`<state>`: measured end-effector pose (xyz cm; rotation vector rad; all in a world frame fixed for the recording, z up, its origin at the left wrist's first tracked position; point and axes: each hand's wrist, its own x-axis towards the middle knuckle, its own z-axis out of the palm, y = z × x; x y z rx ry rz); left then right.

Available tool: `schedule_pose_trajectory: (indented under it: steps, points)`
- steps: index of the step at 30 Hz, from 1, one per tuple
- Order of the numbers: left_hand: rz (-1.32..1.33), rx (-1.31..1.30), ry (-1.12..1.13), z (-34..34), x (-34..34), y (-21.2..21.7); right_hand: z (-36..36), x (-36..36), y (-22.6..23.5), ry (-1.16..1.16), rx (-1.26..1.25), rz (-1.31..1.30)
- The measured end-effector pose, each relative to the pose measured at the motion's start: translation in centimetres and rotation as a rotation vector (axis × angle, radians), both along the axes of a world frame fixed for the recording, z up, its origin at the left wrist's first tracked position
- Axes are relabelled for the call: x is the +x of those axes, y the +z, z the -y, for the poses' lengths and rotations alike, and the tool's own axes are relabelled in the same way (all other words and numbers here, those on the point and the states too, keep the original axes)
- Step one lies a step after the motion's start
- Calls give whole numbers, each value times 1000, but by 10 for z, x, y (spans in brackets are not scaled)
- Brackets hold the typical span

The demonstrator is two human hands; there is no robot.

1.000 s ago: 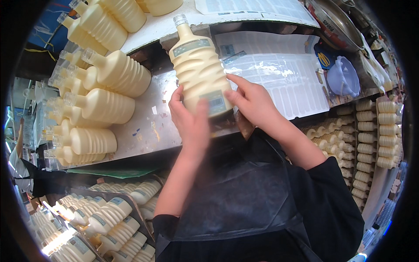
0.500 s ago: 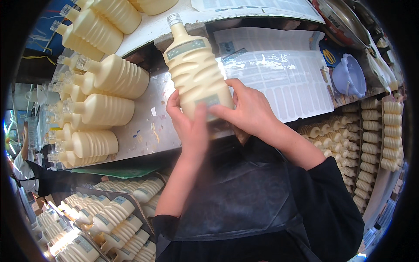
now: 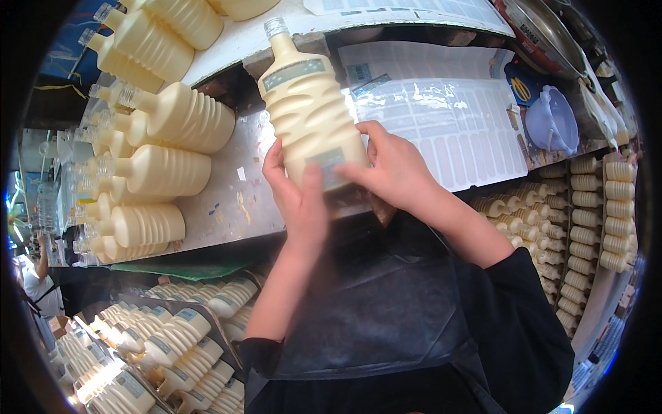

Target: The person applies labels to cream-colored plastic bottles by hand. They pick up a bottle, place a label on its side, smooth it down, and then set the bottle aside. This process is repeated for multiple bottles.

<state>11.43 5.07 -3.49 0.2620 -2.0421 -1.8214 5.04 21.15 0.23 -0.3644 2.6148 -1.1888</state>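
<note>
A cream-coloured bottle (image 3: 314,110) with a ridged body and a clear threaded neck lies between my hands, its neck pointing away from me. One grey-green label (image 3: 295,72) sits across its shoulder, another (image 3: 324,164) near its base. My left hand (image 3: 298,196) wraps the lower left side, fingers behind and the blurred thumb over the lower label. Around the lower right side, my right hand (image 3: 393,165) is closed, its thumb also at that label. Behind the bottle, a backing sheet (image 3: 448,131) with rows of label outlines lies on the worktop (image 3: 231,186).
Unlabelled cream bottles (image 3: 169,172) lie stacked at the left. Labelled bottles (image 3: 172,338) fill trays at the lower left; more bottles (image 3: 583,234) are racked at the right. A lilac bucket (image 3: 552,121) and metal basin (image 3: 545,34) stand right. Another person (image 3: 41,283) is at far left.
The bottle stays in both hands, with my thumbs shifting slightly over the lower label. At the far left, the other person has moved a little.
</note>
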Motion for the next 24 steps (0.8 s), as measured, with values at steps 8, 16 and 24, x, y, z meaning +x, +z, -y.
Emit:
schedule_pose_trajectory:
  steps: [8, 16, 24]
  points:
    - [34, 72, -7, -1, -1, 2, -2, 3, -1, 1, -63, -6]
    - [9, 68, -27, 0, 0, 3, -1, 4, 0, -11, -40, -22]
    - [-31, 315, -19, 2, -2, 4, -4, -9, 9, 22, -43, 159]
